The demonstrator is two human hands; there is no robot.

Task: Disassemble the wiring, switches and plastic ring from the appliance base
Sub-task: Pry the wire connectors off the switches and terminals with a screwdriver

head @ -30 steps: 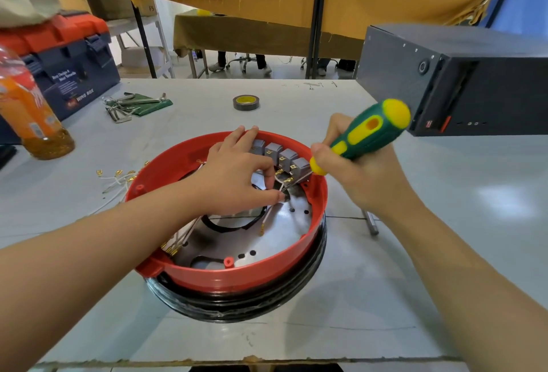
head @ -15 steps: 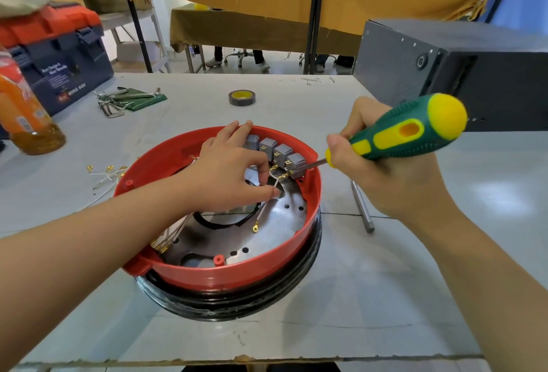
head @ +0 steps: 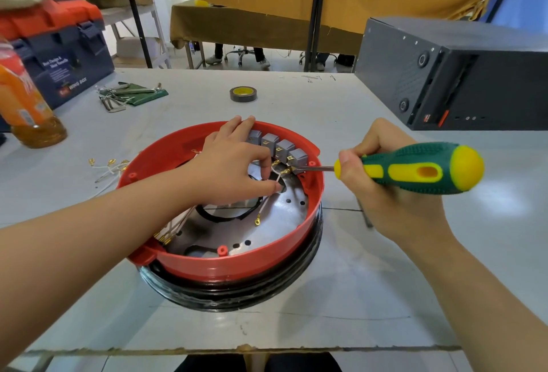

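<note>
Head view: left hand (head: 234, 164) pinched a white wire (head: 278, 177) inside the round red plastic appliance base (head: 225, 268); right hand (head: 382, 191) gripped the green-and-yellow-handled screwdriver (head: 415, 168) at the grey switches (head: 278, 148).

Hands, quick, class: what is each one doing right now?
Left hand: pinches a white wire inside the red ring.
Right hand: grips the screwdriver, tip at the grey switches.

Both forearms are bare from the frame edges to the wrists; no sleeves, gloves, watch, rings or bands visible. Left hand (head: 229, 168) and right hand (head: 385, 191) are uncovered, fingernails short and unpainted. Dark clothing shows at the bottom edge, detail indistinct.
</note>
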